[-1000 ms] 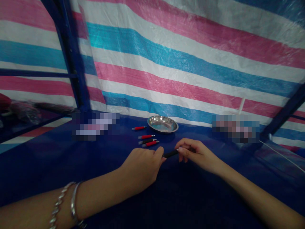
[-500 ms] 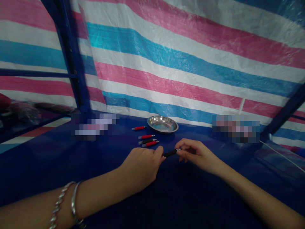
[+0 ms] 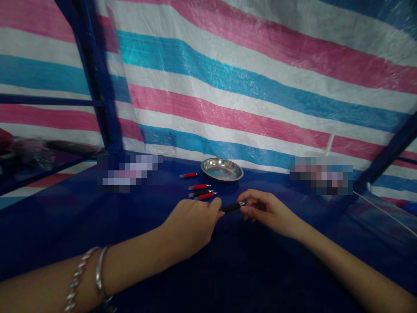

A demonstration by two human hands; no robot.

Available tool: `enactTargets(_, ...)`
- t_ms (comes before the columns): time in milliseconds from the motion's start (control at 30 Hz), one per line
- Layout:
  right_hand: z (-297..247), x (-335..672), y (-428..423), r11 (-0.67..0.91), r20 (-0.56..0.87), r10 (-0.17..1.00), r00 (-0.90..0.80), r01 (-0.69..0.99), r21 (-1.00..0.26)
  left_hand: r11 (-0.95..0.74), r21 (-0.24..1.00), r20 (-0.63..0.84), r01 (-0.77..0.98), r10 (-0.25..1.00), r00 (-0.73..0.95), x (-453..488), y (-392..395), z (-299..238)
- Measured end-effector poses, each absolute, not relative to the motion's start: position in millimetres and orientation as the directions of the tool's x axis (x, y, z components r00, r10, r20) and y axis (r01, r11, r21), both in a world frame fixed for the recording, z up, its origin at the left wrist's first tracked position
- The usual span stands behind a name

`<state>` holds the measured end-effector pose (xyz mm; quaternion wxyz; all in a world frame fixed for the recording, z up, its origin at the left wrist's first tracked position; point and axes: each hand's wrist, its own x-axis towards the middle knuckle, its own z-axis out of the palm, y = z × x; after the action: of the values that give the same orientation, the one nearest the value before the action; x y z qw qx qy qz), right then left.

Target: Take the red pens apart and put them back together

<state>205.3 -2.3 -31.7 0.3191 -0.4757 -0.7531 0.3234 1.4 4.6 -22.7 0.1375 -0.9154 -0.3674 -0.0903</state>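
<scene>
A black pen (image 3: 232,207) is held between both hands just above the blue table (image 3: 146,217). My left hand (image 3: 192,224) pinches its left end, and my right hand (image 3: 265,211) pinches its right end, where a silver tip shows. Just beyond my left hand lie three pens close together (image 3: 202,192), two red and one black, with silver tips. A further red pen (image 3: 189,175) lies apart, nearer the metal dish (image 3: 222,169), which looks empty.
A striped pink, blue and white tarp (image 3: 247,87) hangs right behind the table. Blue frame posts (image 3: 97,78) stand at the left and far right. Dark bundles (image 3: 29,152) lie on a side shelf at the left.
Both hands and the black pen have shifted very slightly toward the far side; the grip is unchanged. The pens on the table have not moved.
</scene>
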Motion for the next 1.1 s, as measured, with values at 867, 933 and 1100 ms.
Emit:
enactTargets(867,-30.4,211.7,-3.6,0.357,0.203,0.924,-0.324,0.541,-0.761,-0.447,-0.231,0.188,0.864,0.851,0.49,-19.7,55.5,-15.6)
enactTargets(933,-30.1,211.6,-4.3,0.36,0.204,0.923,-0.327,0.547,-0.756,-0.455,-0.216,0.172,0.864,0.853,0.492,-19.6,56.4,-15.9)
enactTargets(1100,-28.6,209.1,-5.9,0.354,0.18,0.922,-0.342,0.563,-0.747,-0.473,-0.201,0.166,0.858,0.847,0.506,-20.9,56.9,-18.0)
